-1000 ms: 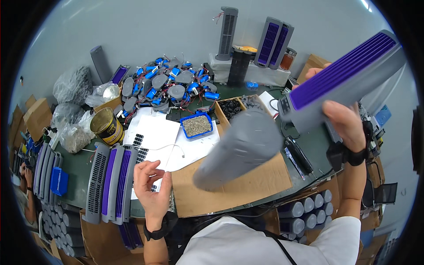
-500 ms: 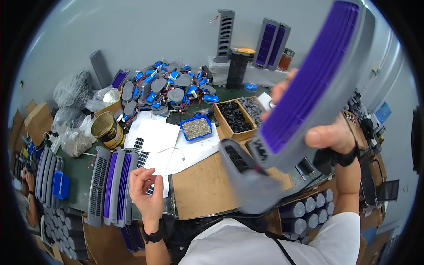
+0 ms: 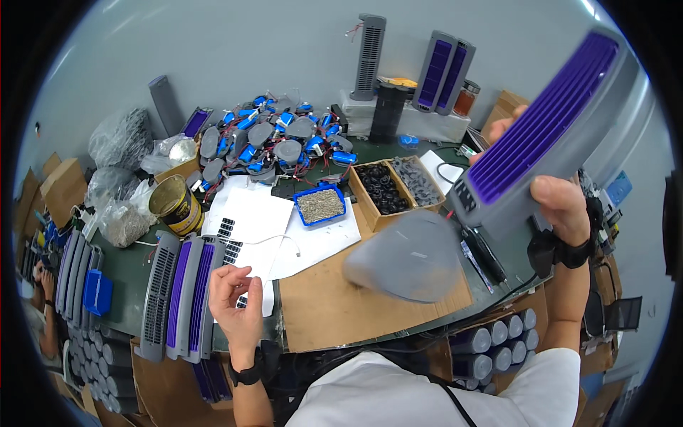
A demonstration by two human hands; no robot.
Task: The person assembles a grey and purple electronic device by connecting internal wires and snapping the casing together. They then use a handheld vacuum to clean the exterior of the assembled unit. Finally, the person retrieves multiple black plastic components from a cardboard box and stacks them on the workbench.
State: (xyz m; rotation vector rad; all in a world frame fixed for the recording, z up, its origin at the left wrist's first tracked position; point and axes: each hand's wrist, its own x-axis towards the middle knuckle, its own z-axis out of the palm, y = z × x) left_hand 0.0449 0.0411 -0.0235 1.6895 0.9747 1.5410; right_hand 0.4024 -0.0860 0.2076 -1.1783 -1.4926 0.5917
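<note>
At the right, my right hand (image 3: 560,208) grips the lower part of a grey tower fan (image 3: 544,121) with a purple slatted front. The fan is tilted, its top toward the upper right. Below and left of its lower end is a rounded grey base (image 3: 409,260), smeared by motion above the cardboard sheet (image 3: 334,313). Whether the base is joined to the fan I cannot tell. My left hand (image 3: 238,302) holds nothing, its fingers loosely bent and the thumb apart, near a white sheet (image 3: 252,220) with small dark stickers.
Behind are a blue tray of small screws (image 3: 319,206), a wooden box of black and grey parts (image 3: 384,188) and a heap of wired blue parts (image 3: 284,132). More fan bodies (image 3: 185,299) lean at the left edge. A screwdriver-like black tool (image 3: 484,252) lies at the right.
My right hand has moved right and slightly down with the fan. The grey base has swung up, turning its broad face toward me. My left hand has hardly moved.
</note>
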